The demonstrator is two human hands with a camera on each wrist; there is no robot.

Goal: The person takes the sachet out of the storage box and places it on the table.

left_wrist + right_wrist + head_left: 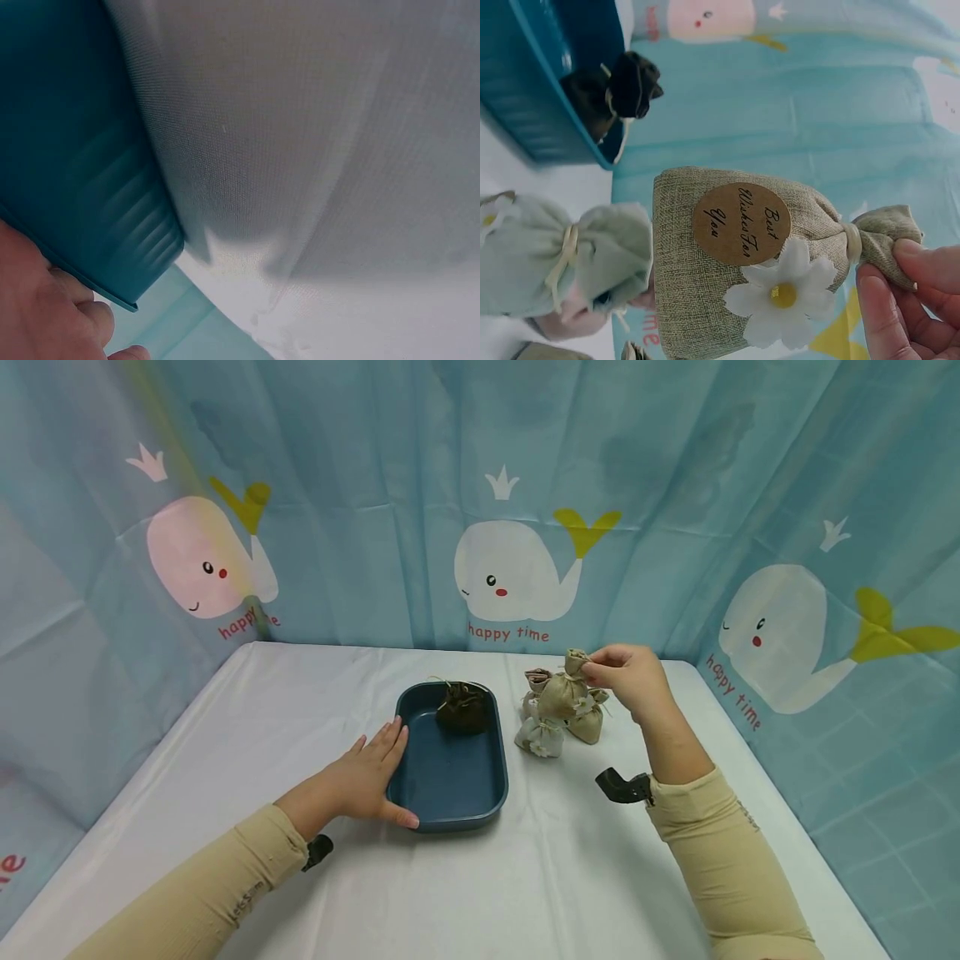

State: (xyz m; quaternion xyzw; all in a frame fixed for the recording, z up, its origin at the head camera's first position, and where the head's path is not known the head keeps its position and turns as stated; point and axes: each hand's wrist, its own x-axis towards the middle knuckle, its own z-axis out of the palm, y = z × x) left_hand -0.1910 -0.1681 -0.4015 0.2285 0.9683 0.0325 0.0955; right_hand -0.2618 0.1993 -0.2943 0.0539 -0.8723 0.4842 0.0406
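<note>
My right hand (628,675) pinches the gathered neck of a beige burlap sachet (562,695), held up over a group of other sachets. In the right wrist view this sachet (727,262) carries a round brown label and a white fabric daisy. Below it stand a pale green sachet (542,737), another beige sachet (587,725) and a partly hidden one with a brownish top (537,678). My left hand (367,777) rests with spread, straight fingers along the left rim of a blue rectangular tub (450,822). Inside the tub's far end sits a dark brown sachet (462,708).
A white cloth (300,693) covers the table. Light blue curtains (360,527) with printed whales hang behind and at both sides. A black wrist mount (624,785) sticks out from the right sleeve, and another (318,852) from the left.
</note>
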